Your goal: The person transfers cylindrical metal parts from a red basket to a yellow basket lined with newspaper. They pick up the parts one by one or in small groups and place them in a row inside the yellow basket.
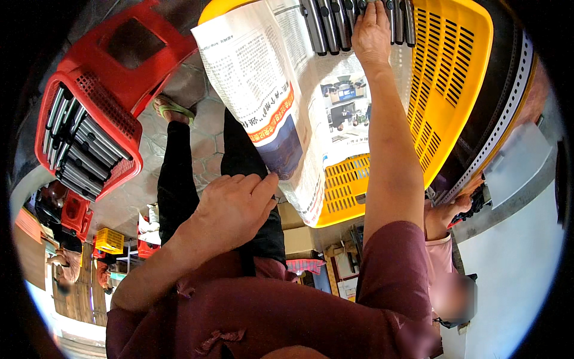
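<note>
My right hand [372, 42] reaches to the far end of a yellow slotted basket [448, 119], its fingers closed over one of the black metal tubes [327, 27]. Several such tubes lie side by side there, and the hand covers part of the row. Under them a printed newspaper [347, 78] lines the basket and hangs over its left side. My left hand [233, 206] is curled, knuckles up, beside the newspaper's lower left edge. A small dark bit shows near its fingertips, too little to name; the palm side is hidden.
To the left, a red basket [134, 158] full of black and silver tubes rests against a red plastic stool [152, 42]. A sandaled foot [173, 109] is on the stone floor. Another person [445, 263] is at the right; a yellow crate [109, 240] stands behind.
</note>
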Motion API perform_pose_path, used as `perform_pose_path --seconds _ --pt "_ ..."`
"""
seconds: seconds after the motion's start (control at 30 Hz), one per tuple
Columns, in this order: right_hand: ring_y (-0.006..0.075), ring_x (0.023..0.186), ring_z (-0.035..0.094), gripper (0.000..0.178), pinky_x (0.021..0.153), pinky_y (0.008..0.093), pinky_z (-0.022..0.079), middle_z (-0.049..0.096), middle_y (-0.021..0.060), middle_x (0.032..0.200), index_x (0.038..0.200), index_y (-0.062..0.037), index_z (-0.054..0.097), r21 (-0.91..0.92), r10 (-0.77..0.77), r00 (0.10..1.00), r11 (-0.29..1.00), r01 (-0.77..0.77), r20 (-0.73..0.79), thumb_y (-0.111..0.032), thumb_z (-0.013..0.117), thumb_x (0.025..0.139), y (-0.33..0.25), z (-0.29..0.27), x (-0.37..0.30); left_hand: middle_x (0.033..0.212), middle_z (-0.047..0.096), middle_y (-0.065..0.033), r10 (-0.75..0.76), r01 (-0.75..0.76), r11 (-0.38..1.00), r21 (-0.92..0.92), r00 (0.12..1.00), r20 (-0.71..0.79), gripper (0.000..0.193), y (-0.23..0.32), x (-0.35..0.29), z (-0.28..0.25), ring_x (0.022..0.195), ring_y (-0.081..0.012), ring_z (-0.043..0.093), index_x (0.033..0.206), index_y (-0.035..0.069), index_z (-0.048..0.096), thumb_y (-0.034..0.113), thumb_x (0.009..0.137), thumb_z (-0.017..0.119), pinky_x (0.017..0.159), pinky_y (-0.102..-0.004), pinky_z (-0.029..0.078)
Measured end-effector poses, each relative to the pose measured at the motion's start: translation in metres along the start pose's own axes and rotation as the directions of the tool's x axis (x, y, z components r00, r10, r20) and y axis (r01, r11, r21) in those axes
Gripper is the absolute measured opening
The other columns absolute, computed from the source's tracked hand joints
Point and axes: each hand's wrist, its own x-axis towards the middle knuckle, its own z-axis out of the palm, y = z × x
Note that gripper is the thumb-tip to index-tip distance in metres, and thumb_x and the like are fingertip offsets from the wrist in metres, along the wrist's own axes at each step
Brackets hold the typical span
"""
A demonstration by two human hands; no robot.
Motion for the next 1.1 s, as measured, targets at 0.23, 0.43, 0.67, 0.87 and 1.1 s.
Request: perform_pose_path --seconds 0.23,0.43,0.67,0.87,1.1 --pt "0.0343 0.118 0.049 0.041 0.1 0.0422 0.04 0.051 0.0231 0.129 0.129 0.0041 0.048 0.502 0.679 0.721 0.581 -0.641 0.134 -0.017 0.052 0.095 -0.06 -0.073 -0.001 0.078 0.057 -0.0096 0.038 -0.039 0.999 -0.03 0.999 -0.028 0.031 0.006 -0.018 -0.005 0.074 -0.0288 0.062 0.109 0.003 0.056 0.02 0.085 0.065 0.066 -0.0408 0.05" --pt "0.0211 0.096 0.059 0.027 0.085 0.0311 0.048 0.061 0.0137 0.108 0.113 0.0029 0.054 0.772 0.803 0.576 0.462 -0.437 -0.154 -0.019 0.045 0.101 -0.175 -0.212 0.061 0.074 0.058 -0.0068 0.046 -0.063 0.995 -0.077 0.978 -0.202 0.021 -0.019 -0.069 -0.004 0.067 -0.0275 0.063 0.099 0.006 0.056 0.021 0.086 0.062 0.062 -0.0399 0.051" --pt "0.0177 0.091 0.062 0.022 0.082 0.0305 0.05 0.064 0.0104 0.103 0.11 0.0008 0.061 0.793 0.087 0.942 0.517 -0.321 0.324 0.001 0.056 0.088 -0.411 -0.223 0.109 0.074 0.061 -0.0093 -0.009 -0.027 0.994 -0.109 0.951 -0.31 0.021 -0.063 -0.18 -0.012 0.066 -0.029 0.065 0.098 0.006 0.057 0.02 0.084 0.063 0.06 -0.0409 0.052" --pt "0.0337 0.094 0.059 0.028 0.084 0.0416 0.049 0.061 0.0124 0.108 0.107 -0.0039 0.063 0.824 -0.267 0.962 0.532 0.197 -0.057 -0.003 0.067 0.079 -0.571 -0.14 0.164 0.077 0.061 -0.0121 -0.161 0.094 0.978 -0.185 0.904 -0.397 0.026 -0.131 -0.289 -0.011 0.074 -0.0331 0.065 0.102 0.004 0.057 0.019 0.082 0.066 0.065 -0.0433 0.053" --pt "0.0331 0.102 0.062 0.033 0.086 0.0457 0.05 0.063 0.0152 0.106 0.104 -0.0037 0.063 0.422 -0.653 0.657 0.752 0.506 0.377 -0.029 0.069 0.084 -0.658 -0.092 0.233 0.088 0.065 -0.013 -0.304 0.163 0.939 -0.302 0.802 -0.514 0.029 -0.187 -0.361 -0.014 0.081 -0.0325 0.066 0.112 0.006 0.06 0.016 0.085 0.064 0.07 -0.0418 0.054"
